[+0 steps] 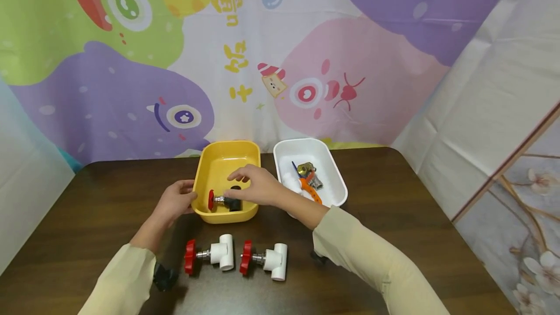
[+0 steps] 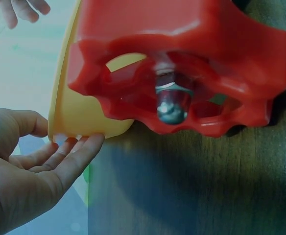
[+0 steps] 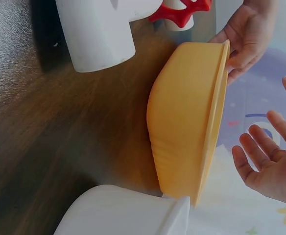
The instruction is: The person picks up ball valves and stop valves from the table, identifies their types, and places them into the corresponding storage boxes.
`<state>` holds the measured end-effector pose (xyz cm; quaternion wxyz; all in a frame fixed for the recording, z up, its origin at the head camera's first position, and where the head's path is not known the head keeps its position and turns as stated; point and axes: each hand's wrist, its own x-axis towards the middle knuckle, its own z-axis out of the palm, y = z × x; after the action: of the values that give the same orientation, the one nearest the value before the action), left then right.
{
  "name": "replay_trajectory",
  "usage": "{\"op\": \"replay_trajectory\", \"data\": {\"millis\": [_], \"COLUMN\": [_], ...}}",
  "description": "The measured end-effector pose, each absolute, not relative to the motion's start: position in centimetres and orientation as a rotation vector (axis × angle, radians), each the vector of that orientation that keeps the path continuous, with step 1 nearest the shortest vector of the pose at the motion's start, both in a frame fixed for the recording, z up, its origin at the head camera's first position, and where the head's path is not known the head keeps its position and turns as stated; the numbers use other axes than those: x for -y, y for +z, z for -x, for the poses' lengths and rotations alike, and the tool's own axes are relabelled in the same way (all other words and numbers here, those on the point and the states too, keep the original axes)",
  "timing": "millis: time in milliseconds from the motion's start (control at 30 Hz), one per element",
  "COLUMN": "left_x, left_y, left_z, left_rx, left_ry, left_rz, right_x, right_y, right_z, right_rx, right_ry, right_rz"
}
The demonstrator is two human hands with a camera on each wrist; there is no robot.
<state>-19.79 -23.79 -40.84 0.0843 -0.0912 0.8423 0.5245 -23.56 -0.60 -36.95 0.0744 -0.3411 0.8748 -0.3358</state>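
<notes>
A yellow tub (image 1: 218, 159) stands mid-table and holds a dark valve with a red handwheel (image 1: 224, 201). My left hand (image 1: 177, 201) touches the tub's left rim with relaxed fingers; the left wrist view shows its fingertips (image 2: 79, 149) against the yellow tub (image 2: 77, 115). My right hand (image 1: 255, 184) hovers over the tub just above the dark valve, fingers spread and holding nothing; the right wrist view shows those fingers (image 3: 263, 159) loose beside the yellow tub (image 3: 182, 122). Two white valves with red handwheels (image 1: 210, 253) (image 1: 264, 259) lie on the table in front.
A white tub (image 1: 337, 179) to the right of the yellow one holds a brass fitting with an orange lever (image 1: 309, 181). The dark wooden table (image 1: 415, 218) runs back to a cartoon-printed backdrop. A small black object (image 1: 164, 276) sits by my left sleeve.
</notes>
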Motion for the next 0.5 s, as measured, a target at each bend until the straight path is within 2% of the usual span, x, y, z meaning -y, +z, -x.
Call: {"op": "replay_trajectory", "data": {"millis": [500], "left_x": [23.6], "left_y": [-40.9], "left_z": [19.7], "left_rx": [-2.536], "left_ry": [1.550], "left_rz": [0.270], "right_x": [-1.6], "right_y": [-36.8], "right_z": [22.0], "right_rx": [-2.594], "right_ry": [-1.052], "right_rz": [0.998]}}
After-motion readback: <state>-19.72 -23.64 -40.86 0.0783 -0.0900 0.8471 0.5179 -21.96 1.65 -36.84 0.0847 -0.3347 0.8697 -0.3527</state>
